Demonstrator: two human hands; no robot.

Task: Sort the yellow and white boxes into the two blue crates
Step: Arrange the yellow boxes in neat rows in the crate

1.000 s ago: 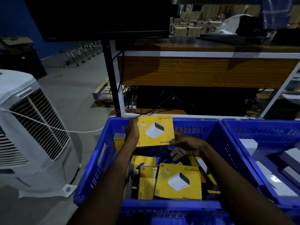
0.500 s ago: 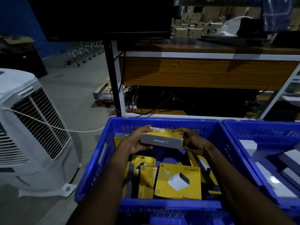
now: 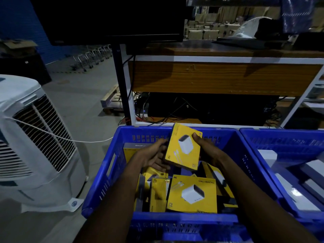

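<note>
Both hands hold a yellow box (image 3: 184, 148) tilted over the left crate (image 3: 184, 220): left hand (image 3: 154, 156) cupped under its left edge, right hand (image 3: 208, 149) pinching the right edge. This looks like the placing step; next it wants lowering flat among the other yellow boxes (image 3: 192, 193) below.

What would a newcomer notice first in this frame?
The bright yellow box, held tilted between the left hand and right hand above the left blue crate, stands out in the dim scene. Below it, more yellow boxes lie jumbled in that crate, while the right blue crate holds white boxes. A big white air cooler stands on the floor at left.
</note>
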